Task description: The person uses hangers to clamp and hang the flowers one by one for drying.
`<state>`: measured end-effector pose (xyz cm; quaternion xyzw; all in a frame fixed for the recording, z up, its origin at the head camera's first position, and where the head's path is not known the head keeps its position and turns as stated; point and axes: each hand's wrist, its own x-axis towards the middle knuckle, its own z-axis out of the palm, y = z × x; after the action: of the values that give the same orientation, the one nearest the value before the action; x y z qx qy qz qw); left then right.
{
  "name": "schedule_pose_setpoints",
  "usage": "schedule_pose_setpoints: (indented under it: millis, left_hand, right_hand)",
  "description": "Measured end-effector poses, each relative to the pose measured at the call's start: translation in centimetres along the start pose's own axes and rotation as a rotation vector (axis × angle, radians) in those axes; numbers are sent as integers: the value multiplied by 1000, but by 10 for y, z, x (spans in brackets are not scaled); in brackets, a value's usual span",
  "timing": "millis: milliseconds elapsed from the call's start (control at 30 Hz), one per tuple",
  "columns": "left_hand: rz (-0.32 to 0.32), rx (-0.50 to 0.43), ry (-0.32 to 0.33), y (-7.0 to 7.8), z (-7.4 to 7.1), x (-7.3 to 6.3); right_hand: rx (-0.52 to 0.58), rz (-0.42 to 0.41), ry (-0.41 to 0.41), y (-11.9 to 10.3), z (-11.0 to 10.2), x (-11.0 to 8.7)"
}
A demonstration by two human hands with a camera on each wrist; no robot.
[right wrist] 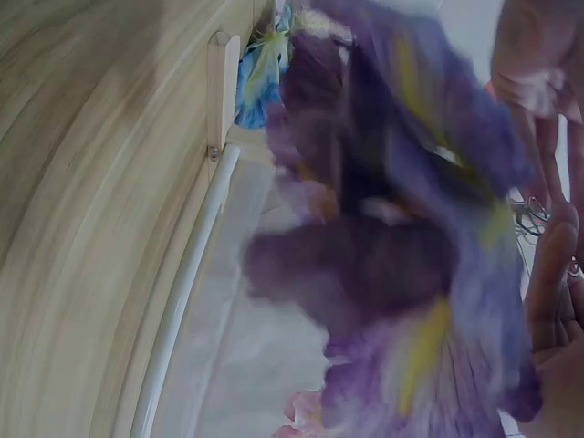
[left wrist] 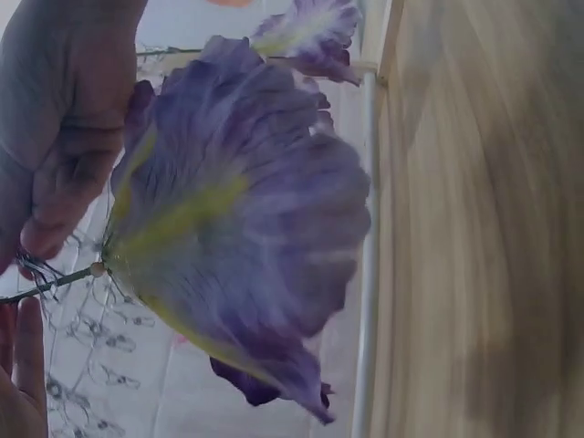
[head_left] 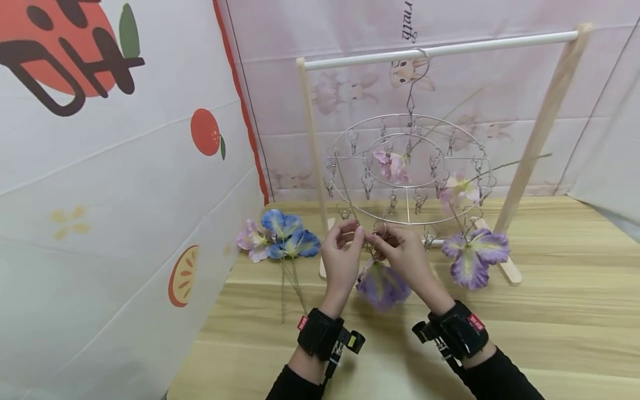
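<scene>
A purple artificial flower (head_left: 382, 283) hangs head down below both hands, and its yellow-streaked petals fill much of both wrist views. With fingers bent, my left hand (head_left: 342, 253) pinches its thin stem (head_left: 344, 180), which runs upward past the fingertips. Close beside it, my right hand (head_left: 407, 255) pinches a small wire clip (right wrist: 529, 217) at the stem between thumb and fingers. The clip is at the front of a round wire drying hanger (head_left: 407, 214), partly hidden by the fingers. Another purple flower (head_left: 475, 255) hangs upside down from the hanger's right front.
Pink flowers (head_left: 392, 166) hang farther back on the hanger. A white rod (head_left: 360, 58) between wooden posts (head_left: 545, 122) carries its hook. Blue flowers (head_left: 282, 225) and a pink one (head_left: 254, 240) lie on the wooden table (head_left: 240, 344) at left. Printed cloth walls stand behind and left.
</scene>
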<state>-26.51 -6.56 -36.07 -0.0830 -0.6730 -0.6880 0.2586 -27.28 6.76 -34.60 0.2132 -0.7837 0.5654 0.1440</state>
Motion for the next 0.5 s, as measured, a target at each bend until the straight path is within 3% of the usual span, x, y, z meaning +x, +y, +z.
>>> schedule_pose_setpoints:
  millis: [100, 300, 500]
  left_hand:
    - [-9, 10, -1, 1, 3, 2]
    - [-26, -57, 7, 2, 5, 3]
    - [-16, -39, -17, 4, 7, 5]
  right_hand:
    - [22, 8, -16, 1, -1, 0]
    - [-30, 94, -66, 0, -8, 1]
    - [-127, 100, -12, -4, -15, 1]
